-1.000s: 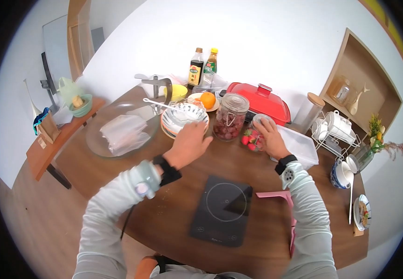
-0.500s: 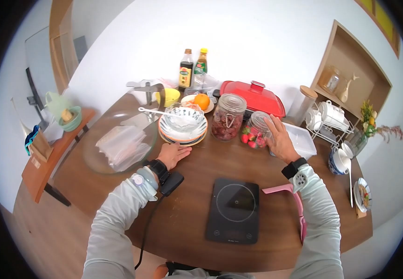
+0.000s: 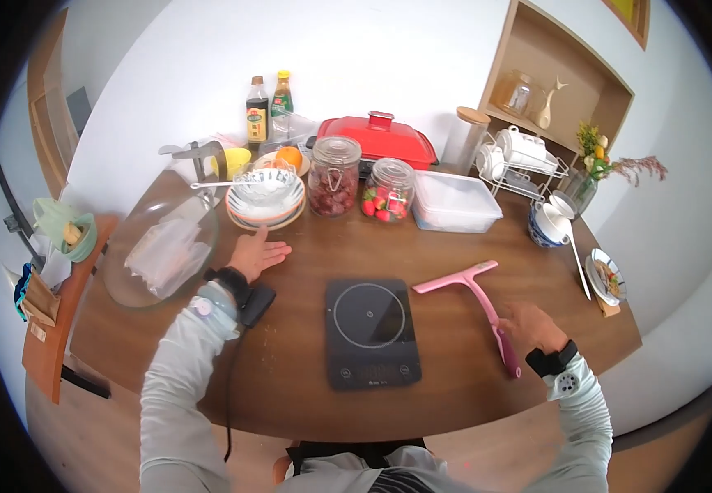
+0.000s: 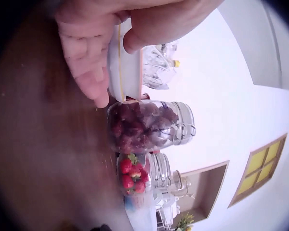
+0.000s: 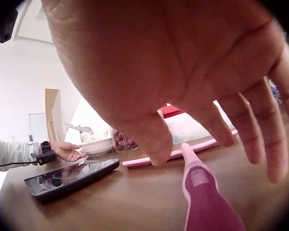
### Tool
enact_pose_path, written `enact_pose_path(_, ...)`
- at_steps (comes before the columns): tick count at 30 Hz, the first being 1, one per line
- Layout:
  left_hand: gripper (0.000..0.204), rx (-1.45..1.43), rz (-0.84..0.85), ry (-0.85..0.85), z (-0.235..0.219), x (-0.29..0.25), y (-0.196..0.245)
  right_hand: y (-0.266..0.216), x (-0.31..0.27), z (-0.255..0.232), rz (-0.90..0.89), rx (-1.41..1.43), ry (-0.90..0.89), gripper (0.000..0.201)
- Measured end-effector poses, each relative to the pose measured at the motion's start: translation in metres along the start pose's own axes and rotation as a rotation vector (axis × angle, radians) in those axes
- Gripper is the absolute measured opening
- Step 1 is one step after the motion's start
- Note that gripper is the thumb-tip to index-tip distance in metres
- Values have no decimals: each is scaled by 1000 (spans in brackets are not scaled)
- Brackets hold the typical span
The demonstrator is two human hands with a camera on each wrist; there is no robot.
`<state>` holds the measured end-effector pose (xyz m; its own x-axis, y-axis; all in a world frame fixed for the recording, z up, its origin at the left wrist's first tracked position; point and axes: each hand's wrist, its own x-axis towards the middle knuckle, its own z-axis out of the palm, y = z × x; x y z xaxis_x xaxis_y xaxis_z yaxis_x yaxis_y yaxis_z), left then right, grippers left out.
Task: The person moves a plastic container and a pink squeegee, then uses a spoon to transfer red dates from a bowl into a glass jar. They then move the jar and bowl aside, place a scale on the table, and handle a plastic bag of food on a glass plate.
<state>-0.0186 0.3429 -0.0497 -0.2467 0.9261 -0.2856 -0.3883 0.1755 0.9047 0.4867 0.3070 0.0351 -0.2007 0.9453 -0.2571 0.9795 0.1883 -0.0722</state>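
A pink squeegee (image 3: 454, 278) lies on the table, its darker handle pointing toward the near right. Over that handle hovers my right hand (image 3: 532, 327), fingers spread and hanging down in the right wrist view, not wrapped round the handle. My left hand (image 3: 257, 255) is held with fingers extended, just in front of a stack of bowls (image 3: 266, 215). Behind them stand a clip-top jar of dark red fruit (image 3: 334, 185) and a smaller jar of strawberries (image 3: 388, 195). Between my hands lies a flat black panel (image 3: 370, 329) with a white ring.
A plastic box (image 3: 457, 205) stands right of the jars, with a red lidded pan (image 3: 381, 141) behind. A large glass basin (image 3: 118, 279) holding plastic bags is at left. Right are a cup rack (image 3: 528, 164) and a small dish (image 3: 606, 279).
My right hand has left the strawberry jar and come nearer and down over the squeegee handle. My left hand has drawn back from over the bowls to their near side. The head view has shifted.
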Motion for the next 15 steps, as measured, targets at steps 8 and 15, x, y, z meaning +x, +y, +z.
enact_pose_path(8,32,700,181,-290,18,-145,1,17,-32,62,-29,-110,164,43)
enact_pose_path(15,49,1378,568,-425,-3,-259,-41,17,-30,71,33,-53,153,54)
